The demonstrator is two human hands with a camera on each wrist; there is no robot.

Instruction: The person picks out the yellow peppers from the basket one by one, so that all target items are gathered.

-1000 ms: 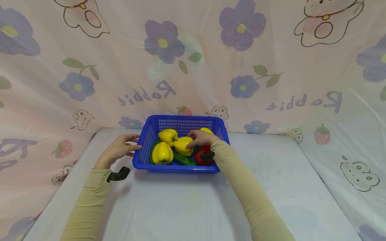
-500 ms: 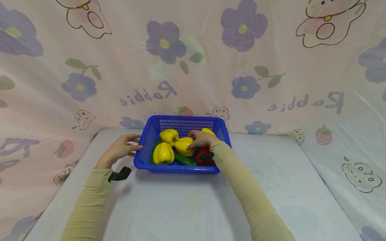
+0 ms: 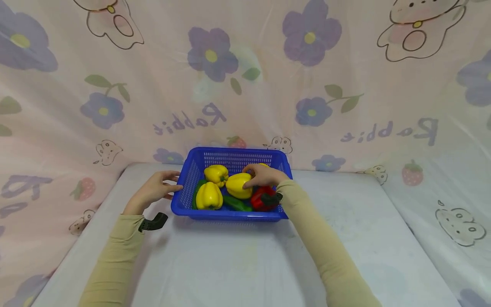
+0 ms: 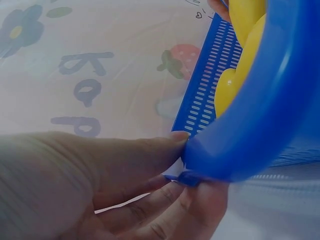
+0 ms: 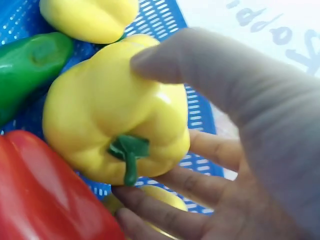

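A blue perforated plastic basket (image 3: 234,215) stands on the table with vegetables inside. At its left side my left hand (image 3: 155,189) pinches the rim (image 4: 225,155), thumb on top and fingers below. My right hand (image 3: 265,175) reaches into the basket and grips a yellow bell pepper (image 5: 85,105), its thumb across the top and its fingers around the far side. That pepper's green stem (image 5: 130,155) faces the right wrist camera. Close beside it lie a red bell pepper (image 3: 264,199) and a long green vegetable (image 3: 237,204).
Two more yellow bell peppers (image 3: 209,197) lie at the basket's left, with something green (image 3: 195,194) partly hidden beside them. Another yellow piece (image 5: 165,197) shows behind the right fingers. A printed curtain (image 3: 253,106) hangs behind the white table (image 3: 238,264).
My right hand has shifted slightly right with the yellow bell pepper, and more of the red bell pepper shows. My left hand stays at the basket rim.
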